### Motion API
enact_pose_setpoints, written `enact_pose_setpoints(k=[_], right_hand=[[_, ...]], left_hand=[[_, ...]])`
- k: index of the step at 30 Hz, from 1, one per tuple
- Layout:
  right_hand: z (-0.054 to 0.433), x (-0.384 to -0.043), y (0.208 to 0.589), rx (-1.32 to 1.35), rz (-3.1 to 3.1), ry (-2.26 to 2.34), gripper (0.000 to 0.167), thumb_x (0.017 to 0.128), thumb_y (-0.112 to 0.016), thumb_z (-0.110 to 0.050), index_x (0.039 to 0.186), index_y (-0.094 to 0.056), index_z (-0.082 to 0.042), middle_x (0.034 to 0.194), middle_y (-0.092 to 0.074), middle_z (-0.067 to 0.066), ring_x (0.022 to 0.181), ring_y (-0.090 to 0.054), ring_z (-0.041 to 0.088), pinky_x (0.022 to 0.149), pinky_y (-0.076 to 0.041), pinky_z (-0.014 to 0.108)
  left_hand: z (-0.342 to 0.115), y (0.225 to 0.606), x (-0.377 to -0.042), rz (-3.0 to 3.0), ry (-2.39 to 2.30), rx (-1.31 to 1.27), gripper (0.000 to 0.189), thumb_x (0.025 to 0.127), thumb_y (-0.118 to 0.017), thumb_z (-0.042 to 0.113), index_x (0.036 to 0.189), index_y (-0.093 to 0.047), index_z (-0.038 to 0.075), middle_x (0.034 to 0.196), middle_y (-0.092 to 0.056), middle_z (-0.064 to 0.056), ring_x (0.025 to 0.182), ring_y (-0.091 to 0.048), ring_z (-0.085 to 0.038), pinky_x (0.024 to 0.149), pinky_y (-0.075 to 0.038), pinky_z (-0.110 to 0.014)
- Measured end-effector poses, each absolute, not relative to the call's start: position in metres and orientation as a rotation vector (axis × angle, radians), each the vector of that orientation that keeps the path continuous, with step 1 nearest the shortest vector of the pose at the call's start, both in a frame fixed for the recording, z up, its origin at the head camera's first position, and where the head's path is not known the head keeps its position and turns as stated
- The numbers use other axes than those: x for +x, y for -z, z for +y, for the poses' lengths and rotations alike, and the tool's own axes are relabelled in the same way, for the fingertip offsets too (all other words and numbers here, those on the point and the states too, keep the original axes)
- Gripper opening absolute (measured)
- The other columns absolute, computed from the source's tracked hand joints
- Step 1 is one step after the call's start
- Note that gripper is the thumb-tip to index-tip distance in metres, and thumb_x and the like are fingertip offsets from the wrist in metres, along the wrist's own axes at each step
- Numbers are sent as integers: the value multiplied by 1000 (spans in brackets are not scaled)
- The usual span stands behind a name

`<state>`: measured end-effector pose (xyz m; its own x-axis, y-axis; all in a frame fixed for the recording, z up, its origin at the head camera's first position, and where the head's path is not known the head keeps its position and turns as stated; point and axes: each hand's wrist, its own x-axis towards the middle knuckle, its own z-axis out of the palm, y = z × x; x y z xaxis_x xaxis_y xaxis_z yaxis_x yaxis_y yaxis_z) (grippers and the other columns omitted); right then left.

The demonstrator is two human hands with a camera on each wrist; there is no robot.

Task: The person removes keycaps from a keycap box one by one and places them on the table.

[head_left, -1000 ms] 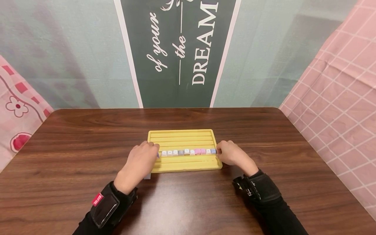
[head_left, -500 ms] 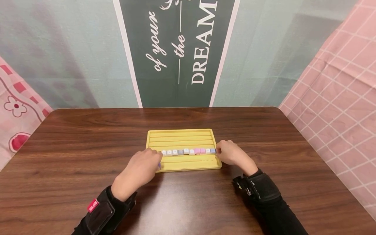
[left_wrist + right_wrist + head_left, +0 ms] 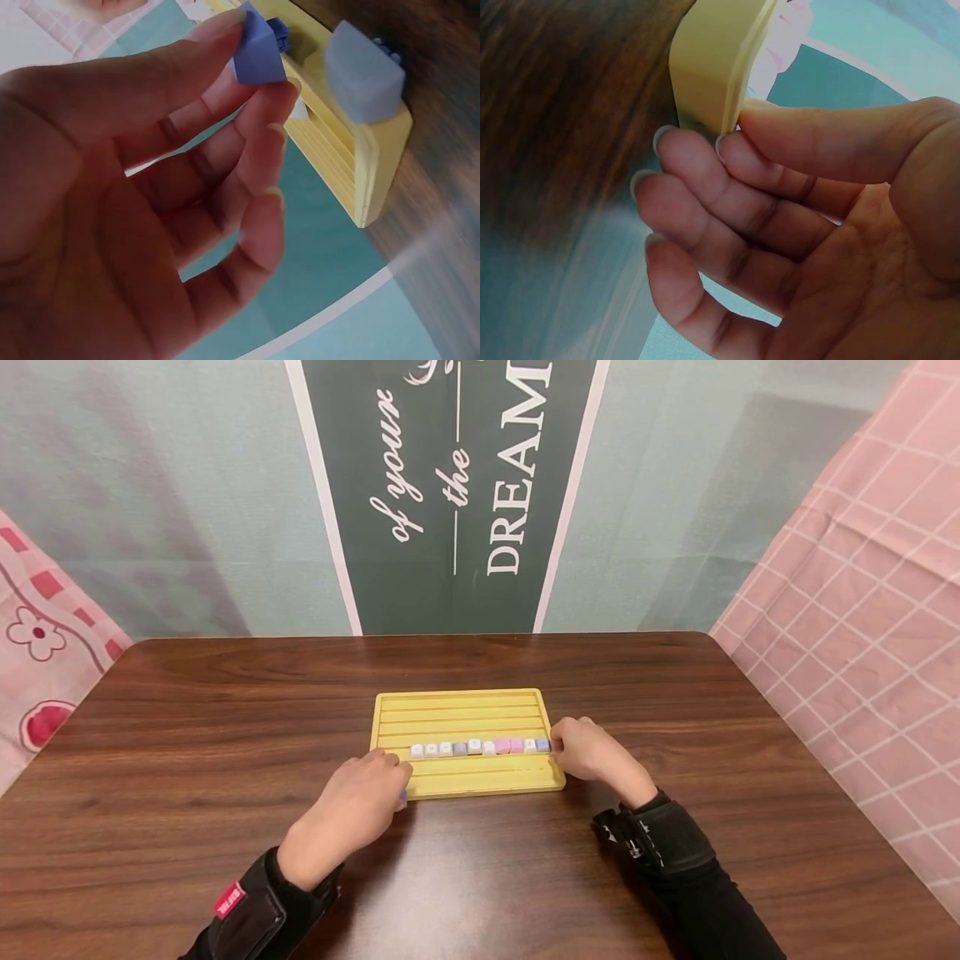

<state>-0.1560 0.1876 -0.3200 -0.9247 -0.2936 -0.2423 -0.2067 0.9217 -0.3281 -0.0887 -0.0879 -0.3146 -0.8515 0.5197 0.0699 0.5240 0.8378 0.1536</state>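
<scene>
A yellow ridged tray [image 3: 461,702] lies on the table, with a row of keycaps [image 3: 475,747] in white, grey, pink and blue across one of its channels. Between thumb and fingertips, my left hand [image 3: 351,804] pinches a blue-purple keycap [image 3: 259,49] over the tray's near left corner. Beside that corner, a grey keycap [image 3: 364,75] shows in the left wrist view; in the head view the left hand hides it. My right hand [image 3: 596,753] grips the tray's right edge, thumb on top and fingers at the outer wall [image 3: 709,64].
The brown wooden table [image 3: 480,877] extends around the tray on all sides. A green printed cloth [image 3: 450,602] hangs behind the table's far edge. Pink cloths hang at the left [image 3: 45,635] and right [image 3: 862,610] sides.
My left hand has moved back toward the near left corner of the tray, carrying the blue-purple keycap away from the row's left end. The right hand has stayed on the tray edge.
</scene>
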Motion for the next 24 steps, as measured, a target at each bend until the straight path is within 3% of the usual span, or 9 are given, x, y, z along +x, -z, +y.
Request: enact_pose_setpoints(k=[24], right_hand=[[188,-156,319,-394,2790,445,21,85,-55,-1,65,-53,-5,60,-44,4,49,-36,14,49,-29,25]], left_hand=[[-92,320,-88,-3048,271,-845,21,70,-72,-3,69,-54,6,68,-49,-5,68,-49,-24,55,-39,-36]])
